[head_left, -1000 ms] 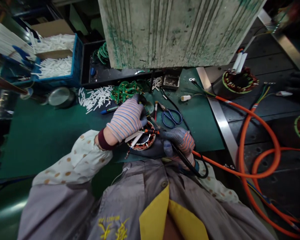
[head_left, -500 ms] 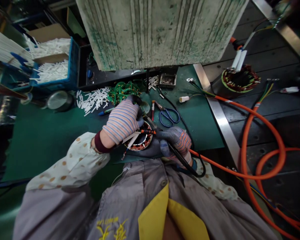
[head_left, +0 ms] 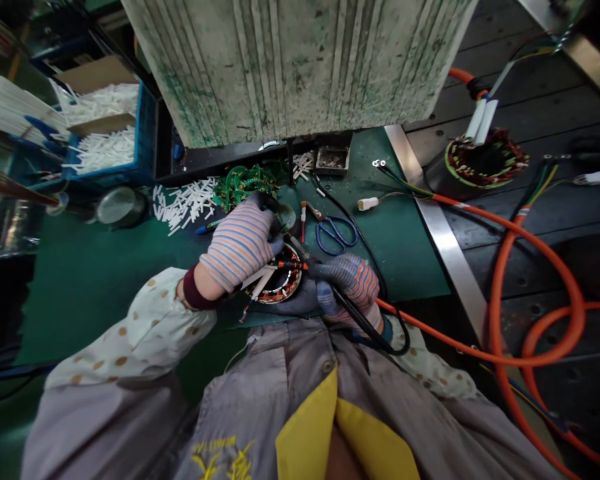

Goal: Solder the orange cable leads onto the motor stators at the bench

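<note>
A round motor stator (head_left: 285,287) with copper windings lies on the green mat close to my body. My left hand (head_left: 240,243), in a striped glove, rests over its far rim with fingers curled on the windings or wires there. My right hand (head_left: 347,280), gloved too, is closed round a black-handled tool (head_left: 330,290) with an orange tip (head_left: 293,265) that reaches onto the stator; its black cord loops down beside my wrist. White sleeve tubes (head_left: 260,280) stick out from the stator under my left hand.
Blue-handled scissors (head_left: 336,232) lie just beyond the stator. Loose white tubes (head_left: 187,200) and green wire rings (head_left: 245,183) sit farther back, below a worn green-stained machine block (head_left: 300,67). A blue crate (head_left: 145,143) holds more tubes. Orange cable (head_left: 530,267) and another stator (head_left: 485,160) lie right.
Both hands stay on the stator and tool with only slight shifts. The camera view has drifted, so the bench things sit a little lower and to the left.
</note>
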Action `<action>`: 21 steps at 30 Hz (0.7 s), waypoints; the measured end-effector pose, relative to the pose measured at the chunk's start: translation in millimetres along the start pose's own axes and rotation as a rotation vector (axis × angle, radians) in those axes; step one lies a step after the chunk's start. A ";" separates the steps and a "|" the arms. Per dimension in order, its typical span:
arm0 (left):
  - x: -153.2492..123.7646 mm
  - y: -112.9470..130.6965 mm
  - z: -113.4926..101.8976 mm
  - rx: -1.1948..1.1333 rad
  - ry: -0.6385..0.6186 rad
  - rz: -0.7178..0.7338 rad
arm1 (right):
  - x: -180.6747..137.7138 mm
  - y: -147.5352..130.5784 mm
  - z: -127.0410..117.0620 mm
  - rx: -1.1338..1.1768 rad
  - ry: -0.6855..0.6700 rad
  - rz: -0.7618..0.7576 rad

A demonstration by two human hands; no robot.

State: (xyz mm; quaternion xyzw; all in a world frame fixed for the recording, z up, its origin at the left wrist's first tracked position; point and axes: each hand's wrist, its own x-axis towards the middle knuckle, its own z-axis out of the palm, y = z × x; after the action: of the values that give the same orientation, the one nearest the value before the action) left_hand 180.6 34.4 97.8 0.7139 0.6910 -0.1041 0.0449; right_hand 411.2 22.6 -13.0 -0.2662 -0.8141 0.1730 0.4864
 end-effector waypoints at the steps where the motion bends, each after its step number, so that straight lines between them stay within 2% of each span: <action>1: -0.6 -0.8 0.8 -0.005 -0.001 -0.002 | 0.0 -0.1 -0.3 -0.020 -0.016 -0.004; 5: -5.3 -2.6 6.9 -0.050 0.031 -0.025 | 0.3 0.7 0.7 -0.116 -0.007 0.047; 8: -9.3 0.5 10.7 -0.072 0.075 -0.055 | 1.5 2.0 3.4 -0.112 0.066 0.131; 11: -11.4 4.9 12.8 -0.070 0.085 -0.077 | 6.3 2.6 6.3 -0.099 0.073 0.182; 16: -10.9 6.6 19.0 -0.081 0.125 -0.090 | 30.3 5.4 14.0 -0.120 -0.131 0.269; 19: -10.6 5.3 23.3 -0.088 0.154 -0.097 | 46.9 8.4 19.1 -0.115 -0.274 0.261; 21: -11.1 3.6 25.3 -0.107 0.162 -0.097 | 52.7 9.6 20.9 -0.108 -0.317 0.273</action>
State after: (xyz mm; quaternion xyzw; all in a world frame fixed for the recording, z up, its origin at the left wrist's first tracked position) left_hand 181.7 18.1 75.2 0.6823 0.7307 -0.0110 0.0217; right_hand 375.0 61.5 8.9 -0.3689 -0.8449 0.2331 0.3093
